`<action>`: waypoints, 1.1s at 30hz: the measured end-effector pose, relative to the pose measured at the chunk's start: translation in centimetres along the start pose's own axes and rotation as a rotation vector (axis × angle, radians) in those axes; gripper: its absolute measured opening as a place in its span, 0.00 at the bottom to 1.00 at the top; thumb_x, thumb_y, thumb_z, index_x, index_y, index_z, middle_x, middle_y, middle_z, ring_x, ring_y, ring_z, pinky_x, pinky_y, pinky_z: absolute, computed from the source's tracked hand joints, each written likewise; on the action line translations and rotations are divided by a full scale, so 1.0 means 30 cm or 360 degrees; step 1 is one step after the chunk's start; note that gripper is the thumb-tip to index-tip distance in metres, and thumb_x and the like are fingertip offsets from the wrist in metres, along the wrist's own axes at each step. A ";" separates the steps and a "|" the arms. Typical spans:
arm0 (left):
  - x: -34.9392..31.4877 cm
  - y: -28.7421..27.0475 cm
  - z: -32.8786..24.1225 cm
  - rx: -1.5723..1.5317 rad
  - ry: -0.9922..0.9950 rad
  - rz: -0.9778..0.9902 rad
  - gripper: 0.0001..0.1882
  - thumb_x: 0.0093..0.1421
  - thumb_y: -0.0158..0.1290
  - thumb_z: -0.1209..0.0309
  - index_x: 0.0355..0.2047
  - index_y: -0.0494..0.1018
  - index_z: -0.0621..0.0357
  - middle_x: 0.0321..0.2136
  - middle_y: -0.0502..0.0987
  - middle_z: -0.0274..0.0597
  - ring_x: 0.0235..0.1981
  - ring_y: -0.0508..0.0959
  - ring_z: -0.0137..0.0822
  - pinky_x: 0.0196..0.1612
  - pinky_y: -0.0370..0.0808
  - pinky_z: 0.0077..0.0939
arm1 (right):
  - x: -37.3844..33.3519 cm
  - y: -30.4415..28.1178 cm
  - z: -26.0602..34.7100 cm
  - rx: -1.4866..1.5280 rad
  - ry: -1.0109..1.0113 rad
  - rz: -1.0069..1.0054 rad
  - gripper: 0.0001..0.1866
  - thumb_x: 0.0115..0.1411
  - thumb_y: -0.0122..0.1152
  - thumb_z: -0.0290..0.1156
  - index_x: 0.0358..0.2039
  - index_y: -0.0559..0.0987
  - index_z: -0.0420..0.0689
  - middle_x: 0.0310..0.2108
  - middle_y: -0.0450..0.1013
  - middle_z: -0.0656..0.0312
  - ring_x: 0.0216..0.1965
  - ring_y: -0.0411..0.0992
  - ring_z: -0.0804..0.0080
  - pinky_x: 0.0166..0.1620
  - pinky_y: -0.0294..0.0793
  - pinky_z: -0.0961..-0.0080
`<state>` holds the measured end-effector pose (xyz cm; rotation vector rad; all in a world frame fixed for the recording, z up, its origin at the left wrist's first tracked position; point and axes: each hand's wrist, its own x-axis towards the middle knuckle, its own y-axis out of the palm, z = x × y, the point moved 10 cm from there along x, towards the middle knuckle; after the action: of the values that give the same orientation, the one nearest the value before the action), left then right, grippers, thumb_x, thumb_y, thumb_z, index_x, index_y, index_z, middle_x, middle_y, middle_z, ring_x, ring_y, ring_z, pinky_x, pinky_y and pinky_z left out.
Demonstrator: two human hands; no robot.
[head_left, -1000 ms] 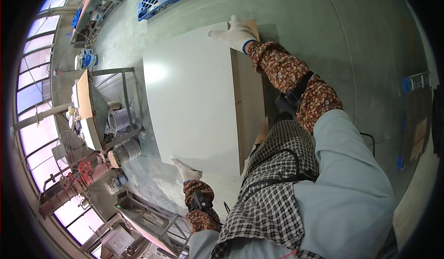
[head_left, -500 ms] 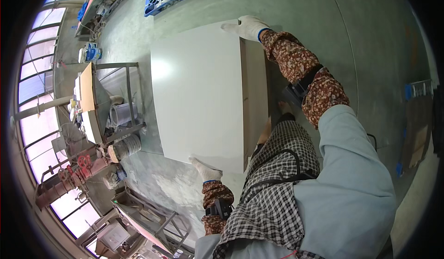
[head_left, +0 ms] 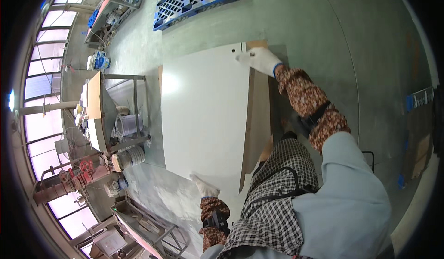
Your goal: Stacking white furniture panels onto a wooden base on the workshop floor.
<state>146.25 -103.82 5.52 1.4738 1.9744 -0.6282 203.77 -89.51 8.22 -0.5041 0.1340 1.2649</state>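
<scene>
A large, smooth, pale grey-white panel [head_left: 203, 111] lies in front of me, with a small dark hole near its far right corner. My right hand [head_left: 262, 61], in a white knit glove with a blue cuff, grips the panel at that corner, thumb side over the top. At the near edge my left hand [head_left: 205, 187], gloved alike, holds the panel; its fingers are partly hidden beneath the edge. Under the panel, brown board edges [head_left: 257, 43] peek out at the far corner and along the right side.
Beyond the panel lies a blue plastic pallet [head_left: 196, 2] on the grey-green floor. To the left stand a metal-framed bench [head_left: 134, 77], a white bucket [head_left: 127, 125] and red pipework [head_left: 76, 182]. Another metal frame [head_left: 152, 233] stands at the near left.
The panel has shifted toward me with both hands on it, exposing brown board at the far corner. My view has tilted, so more of the pallet shows.
</scene>
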 end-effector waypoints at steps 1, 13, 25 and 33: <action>-0.001 -0.003 -0.004 0.0002 0.0005 0.0018 0.50 0.63 0.34 0.26 0.71 0.55 0.53 0.69 0.59 0.48 0.66 0.62 0.51 0.66 0.65 0.48 | -0.025 0.003 -0.022 0.0036 0.0003 0.0004 0.40 0.54 0.66 0.63 0.49 0.81 0.35 0.46 0.80 0.47 0.51 0.77 0.57 0.56 0.73 0.66; 0.027 -0.228 -0.109 0.0331 -0.0076 -0.0277 0.48 0.65 0.34 0.27 0.69 0.58 0.54 0.67 0.62 0.46 0.66 0.62 0.46 0.70 0.59 0.40 | -0.367 0.028 -0.109 0.0141 0.0269 -0.0199 0.46 0.50 0.70 0.60 0.59 0.74 0.37 0.55 0.75 0.44 0.57 0.74 0.52 0.60 0.72 0.61; 0.001 -0.226 -0.118 0.0171 -0.0054 -0.0079 0.44 0.68 0.34 0.32 0.71 0.57 0.53 0.70 0.59 0.45 0.68 0.60 0.46 0.71 0.57 0.41 | -0.416 0.076 -0.122 0.0489 0.0436 0.0006 0.54 0.49 0.74 0.56 0.67 0.62 0.34 0.58 0.69 0.40 0.62 0.69 0.51 0.64 0.68 0.62; -0.017 -0.216 -0.115 0.0287 -0.0099 -0.0245 0.49 0.64 0.31 0.26 0.68 0.61 0.53 0.68 0.62 0.45 0.67 0.62 0.48 0.69 0.60 0.45 | -0.413 0.061 -0.101 0.0499 0.0381 0.0077 0.51 0.48 0.76 0.54 0.64 0.65 0.35 0.57 0.71 0.41 0.61 0.69 0.53 0.63 0.69 0.62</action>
<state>139.53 -103.60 8.49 1.3955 2.0402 -0.9292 198.76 -101.29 9.59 -0.3800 0.5401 1.1999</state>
